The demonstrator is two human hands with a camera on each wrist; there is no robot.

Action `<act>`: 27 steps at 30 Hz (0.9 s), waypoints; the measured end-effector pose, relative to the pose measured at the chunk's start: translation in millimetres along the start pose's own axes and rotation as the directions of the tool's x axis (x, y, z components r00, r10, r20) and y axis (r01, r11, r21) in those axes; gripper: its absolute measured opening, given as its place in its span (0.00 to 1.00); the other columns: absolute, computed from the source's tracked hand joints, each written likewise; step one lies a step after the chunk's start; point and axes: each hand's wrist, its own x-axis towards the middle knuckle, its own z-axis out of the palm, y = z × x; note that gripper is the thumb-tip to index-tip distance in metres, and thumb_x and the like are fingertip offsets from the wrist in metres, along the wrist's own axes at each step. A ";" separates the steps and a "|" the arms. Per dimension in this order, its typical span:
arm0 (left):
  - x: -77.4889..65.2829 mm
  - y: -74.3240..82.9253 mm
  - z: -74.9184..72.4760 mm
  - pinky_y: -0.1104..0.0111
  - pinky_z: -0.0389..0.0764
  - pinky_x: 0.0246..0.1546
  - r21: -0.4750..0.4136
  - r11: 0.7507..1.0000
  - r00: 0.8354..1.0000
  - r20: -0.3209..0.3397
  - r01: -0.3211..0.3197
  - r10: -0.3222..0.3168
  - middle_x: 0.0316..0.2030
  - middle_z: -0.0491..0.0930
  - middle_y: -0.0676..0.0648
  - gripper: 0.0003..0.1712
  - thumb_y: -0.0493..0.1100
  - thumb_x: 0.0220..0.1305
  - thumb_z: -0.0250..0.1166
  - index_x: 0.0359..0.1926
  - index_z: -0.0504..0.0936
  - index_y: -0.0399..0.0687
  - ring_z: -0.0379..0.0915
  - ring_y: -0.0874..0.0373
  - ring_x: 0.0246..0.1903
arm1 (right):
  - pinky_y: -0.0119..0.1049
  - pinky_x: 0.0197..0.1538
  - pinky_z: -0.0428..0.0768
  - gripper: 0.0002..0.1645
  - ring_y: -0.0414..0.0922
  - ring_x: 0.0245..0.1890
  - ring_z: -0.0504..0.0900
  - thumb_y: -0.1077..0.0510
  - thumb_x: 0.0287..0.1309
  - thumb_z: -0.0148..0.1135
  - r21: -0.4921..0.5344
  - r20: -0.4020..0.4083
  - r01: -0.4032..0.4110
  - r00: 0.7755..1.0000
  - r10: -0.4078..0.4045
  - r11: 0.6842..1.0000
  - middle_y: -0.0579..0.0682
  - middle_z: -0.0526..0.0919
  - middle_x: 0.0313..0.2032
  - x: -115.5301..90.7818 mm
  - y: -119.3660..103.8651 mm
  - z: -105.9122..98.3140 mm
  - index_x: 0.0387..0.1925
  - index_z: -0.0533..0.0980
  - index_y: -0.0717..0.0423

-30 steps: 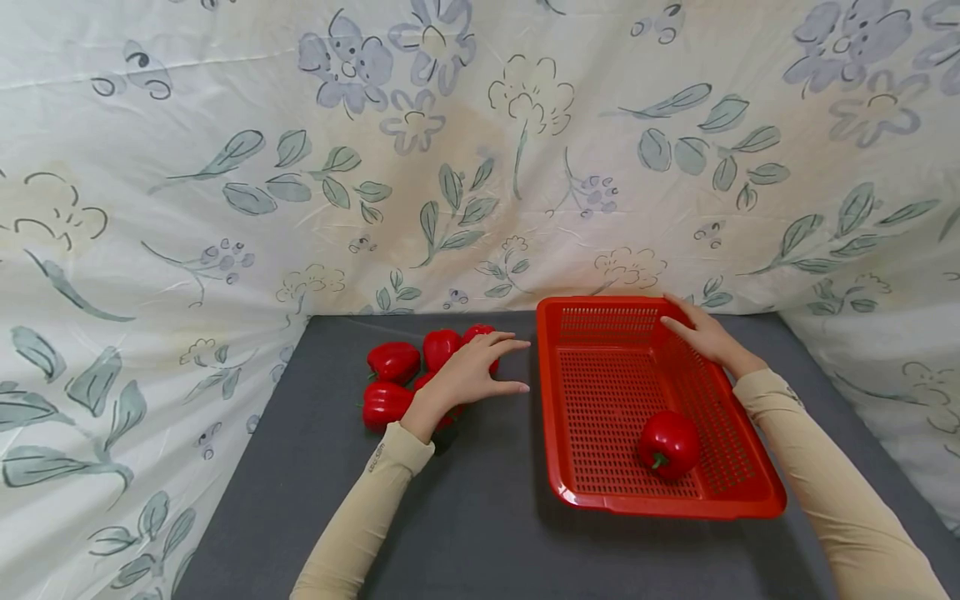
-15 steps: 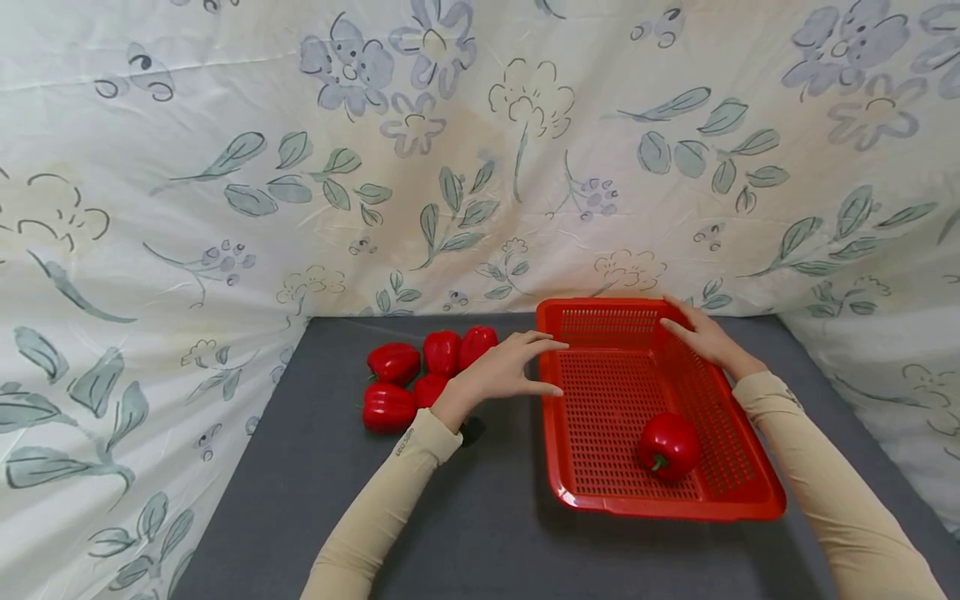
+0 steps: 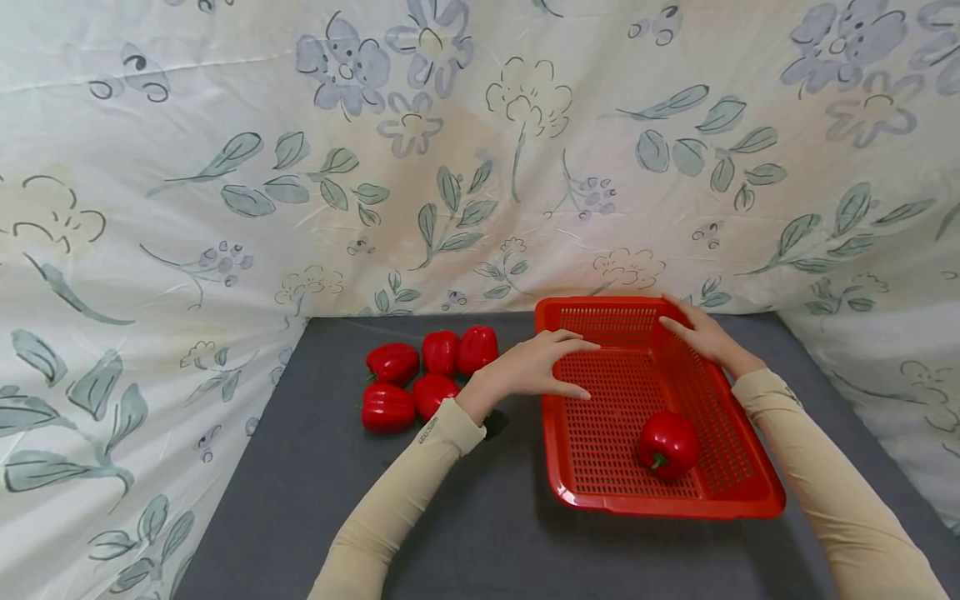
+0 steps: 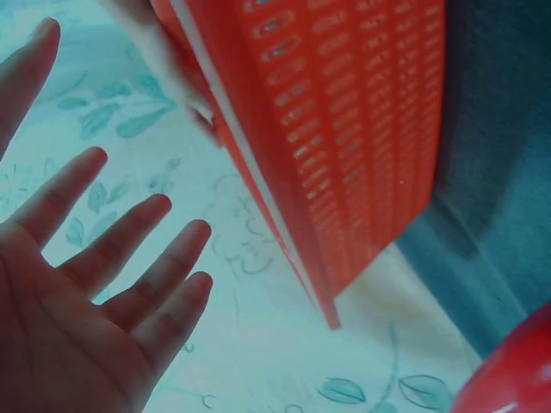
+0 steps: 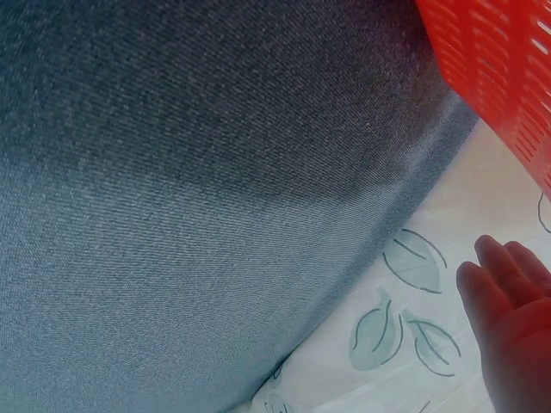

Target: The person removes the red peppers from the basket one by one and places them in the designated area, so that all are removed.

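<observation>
My left hand (image 3: 528,367) hovers over the left rim of a red plastic basket (image 3: 555,450), fingers spread and nothing held. Its palm and fingers also show in the left wrist view, apart from the basket wall (image 4: 344,129). At the basket's far right my right hand (image 3: 708,337) rests at the rim, thumb on the inner side and straight fingers outside; in the right wrist view those fingers (image 5: 508,275) look extended. A red bell pepper (image 3: 668,445) with a green stem lies inside the basket. Several more red bell peppers (image 3: 387,408) cluster on the table left of my left hand.
A dark grey cloth (image 3: 300,500) covers the table. Behind and beside it hangs a white floral curtain (image 3: 465,208), close to the basket's far edge. Part of a red pepper (image 4: 512,374) shows at the left wrist view's lower corner.
My left hand has moved right, from above the pepper cluster to over the basket's left rim, staying empty. The right hand, basket and peppers have stayed in place.
</observation>
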 end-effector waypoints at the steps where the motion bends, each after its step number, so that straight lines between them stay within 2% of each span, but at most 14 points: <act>1: 1.7 1.5 -0.2 0.62 0.72 0.55 -0.004 1.000 1.000 0.007 -0.002 0.002 0.64 0.62 0.52 0.42 0.65 0.49 0.65 0.66 0.63 0.65 0.58 0.57 0.61 | 0.69 0.61 0.46 0.42 0.70 0.66 0.46 0.39 0.66 0.42 0.000 0.001 -0.002 1.000 0.002 1.000 0.69 0.46 0.69 0.1 0.0 0.0 0.72 0.41 0.52; 13: 26.0 25.8 -0.6 0.65 0.69 0.58 -0.078 0.995 0.992 0.106 -0.062 0.070 0.65 0.59 0.55 0.44 0.62 0.49 0.67 0.67 0.61 0.66 0.55 0.61 0.62 | 0.70 0.61 0.46 0.42 0.70 0.66 0.46 0.39 0.66 0.42 -0.010 0.001 -0.009 1.000 0.009 1.000 0.69 0.46 0.68 1.0 -0.8 -0.2 0.72 0.41 0.52; 18: 38.1 34.6 5.5 0.67 0.66 0.60 -0.061 0.992 0.984 0.134 -0.109 0.116 0.65 0.60 0.56 0.44 0.63 0.50 0.66 0.67 0.60 0.66 0.55 0.63 0.62 | 0.71 0.60 0.47 0.42 0.71 0.65 0.47 0.39 0.66 0.42 -0.005 0.000 -0.005 1.000 0.005 1.000 0.69 0.46 0.68 2.2 -0.1 0.4 0.72 0.41 0.52; 27: 56.6 51.1 11.9 0.73 0.65 0.60 -0.064 0.986 0.966 0.199 -0.155 0.165 0.65 0.60 0.58 0.44 0.63 0.50 0.65 0.67 0.60 0.66 0.54 0.67 0.62 | 0.71 0.59 0.46 0.42 0.71 0.65 0.47 0.39 0.66 0.41 -0.016 0.001 0.012 1.000 -0.012 1.000 0.69 0.47 0.68 4.4 4.9 1.4 0.72 0.41 0.52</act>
